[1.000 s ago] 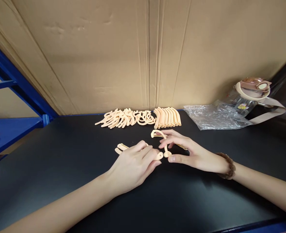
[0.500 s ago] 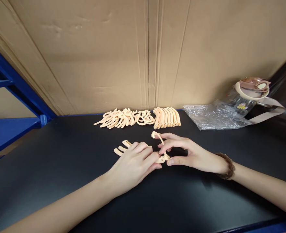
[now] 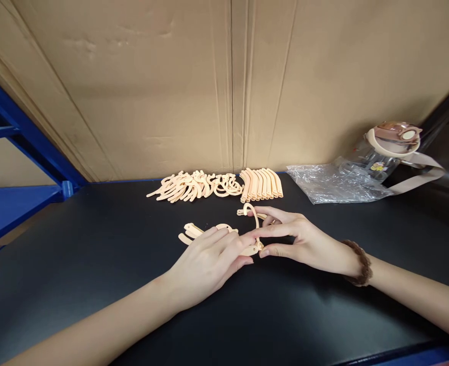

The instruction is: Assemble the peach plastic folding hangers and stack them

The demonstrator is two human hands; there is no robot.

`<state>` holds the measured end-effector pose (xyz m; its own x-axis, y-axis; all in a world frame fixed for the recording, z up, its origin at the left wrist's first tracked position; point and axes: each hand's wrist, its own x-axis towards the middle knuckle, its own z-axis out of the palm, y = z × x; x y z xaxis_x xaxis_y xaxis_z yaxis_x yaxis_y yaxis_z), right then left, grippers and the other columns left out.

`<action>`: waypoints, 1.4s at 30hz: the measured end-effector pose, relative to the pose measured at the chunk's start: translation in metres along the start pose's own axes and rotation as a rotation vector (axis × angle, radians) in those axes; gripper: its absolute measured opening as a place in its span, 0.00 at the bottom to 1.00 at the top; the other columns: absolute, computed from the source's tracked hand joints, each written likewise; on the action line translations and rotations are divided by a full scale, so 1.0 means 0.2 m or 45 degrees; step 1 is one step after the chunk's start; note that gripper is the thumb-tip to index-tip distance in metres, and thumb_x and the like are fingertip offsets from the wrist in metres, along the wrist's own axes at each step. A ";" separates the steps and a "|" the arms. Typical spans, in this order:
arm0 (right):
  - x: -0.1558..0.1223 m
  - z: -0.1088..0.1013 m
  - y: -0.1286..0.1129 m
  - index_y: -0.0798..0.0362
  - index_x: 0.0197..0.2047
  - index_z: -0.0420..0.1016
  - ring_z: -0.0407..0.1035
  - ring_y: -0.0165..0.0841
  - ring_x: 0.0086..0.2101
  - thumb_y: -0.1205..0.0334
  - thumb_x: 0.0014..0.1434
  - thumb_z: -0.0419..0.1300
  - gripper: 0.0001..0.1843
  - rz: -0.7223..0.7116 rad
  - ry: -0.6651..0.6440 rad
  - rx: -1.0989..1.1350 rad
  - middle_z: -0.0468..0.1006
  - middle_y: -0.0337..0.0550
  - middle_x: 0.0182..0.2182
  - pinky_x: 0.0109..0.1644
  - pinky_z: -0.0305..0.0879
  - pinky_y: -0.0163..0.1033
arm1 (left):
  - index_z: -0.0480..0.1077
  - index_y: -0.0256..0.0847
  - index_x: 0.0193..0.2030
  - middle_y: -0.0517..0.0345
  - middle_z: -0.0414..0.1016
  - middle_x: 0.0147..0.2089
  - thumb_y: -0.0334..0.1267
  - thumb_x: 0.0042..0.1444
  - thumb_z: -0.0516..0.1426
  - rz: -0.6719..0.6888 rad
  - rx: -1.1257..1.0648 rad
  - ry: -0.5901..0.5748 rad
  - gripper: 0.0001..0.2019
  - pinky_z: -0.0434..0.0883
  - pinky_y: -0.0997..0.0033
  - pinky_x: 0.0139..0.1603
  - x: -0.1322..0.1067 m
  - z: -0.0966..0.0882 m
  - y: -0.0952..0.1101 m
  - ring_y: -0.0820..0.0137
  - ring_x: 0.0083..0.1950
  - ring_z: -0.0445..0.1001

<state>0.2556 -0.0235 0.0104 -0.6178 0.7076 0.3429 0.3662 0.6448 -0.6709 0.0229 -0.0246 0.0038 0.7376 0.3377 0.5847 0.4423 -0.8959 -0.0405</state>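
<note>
Over the black surface [image 3: 94,244], the left hand [image 3: 211,267] has its fingers closed around a flat beige strip [image 3: 250,250], rounded end showing. The right hand [image 3: 298,234] pinches an upright hook-shaped piece [image 3: 257,221] at that end. Behind lie piled curved pieces [image 3: 188,186] and a neat row of beige bars [image 3: 261,184].

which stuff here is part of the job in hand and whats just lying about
Likely the job:
left hand, pale flat piece
right hand, curved piece
loose pale pieces
neat row of pieces

Apparently just lying about:
clear plastic
strapped bottle
</note>
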 end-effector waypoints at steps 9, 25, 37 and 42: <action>-0.02 -0.01 -0.01 0.45 0.55 0.75 0.73 0.34 0.41 0.55 0.63 0.58 0.18 -0.089 0.021 -0.428 0.65 0.48 0.62 0.50 0.71 0.43 | 0.70 0.40 0.48 0.59 0.71 0.31 0.29 0.65 0.50 0.091 0.041 -0.083 0.10 0.64 0.73 0.30 0.00 0.00 0.00 0.72 0.31 0.66; 0.00 0.00 -0.02 0.51 0.54 0.73 0.67 0.42 0.49 0.54 0.63 0.58 0.19 -0.180 -0.004 -0.830 0.70 0.54 0.51 0.52 0.66 0.48 | 0.71 0.39 0.47 0.60 0.68 0.28 0.29 0.66 0.48 0.085 0.031 -0.104 0.11 0.63 0.74 0.26 0.00 0.01 0.01 0.72 0.28 0.65; 0.02 -0.01 0.00 0.52 0.40 0.74 0.71 0.29 0.38 0.59 0.61 0.61 0.06 0.244 -0.056 0.548 0.76 0.37 0.36 0.46 0.65 0.35 | 0.62 0.43 0.54 0.60 0.73 0.40 0.34 0.65 0.54 -0.263 -0.426 -0.052 0.12 0.70 0.74 0.39 -0.03 0.02 -0.02 0.72 0.39 0.72; 0.02 -0.01 -0.02 0.54 0.40 0.70 0.69 0.29 0.37 0.59 0.64 0.57 0.07 0.310 -0.115 0.762 0.73 0.39 0.34 0.45 0.65 0.37 | 0.64 0.45 0.48 0.64 0.76 0.40 0.33 0.62 0.58 -0.302 -0.477 -0.023 0.09 0.68 0.74 0.40 -0.03 0.02 -0.01 0.73 0.38 0.72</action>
<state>0.2528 -0.0220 0.0166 -0.6314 0.7695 0.0957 0.0686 0.1783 -0.9816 0.0194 -0.0229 -0.0028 0.6481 0.5488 0.5280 0.3877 -0.8345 0.3915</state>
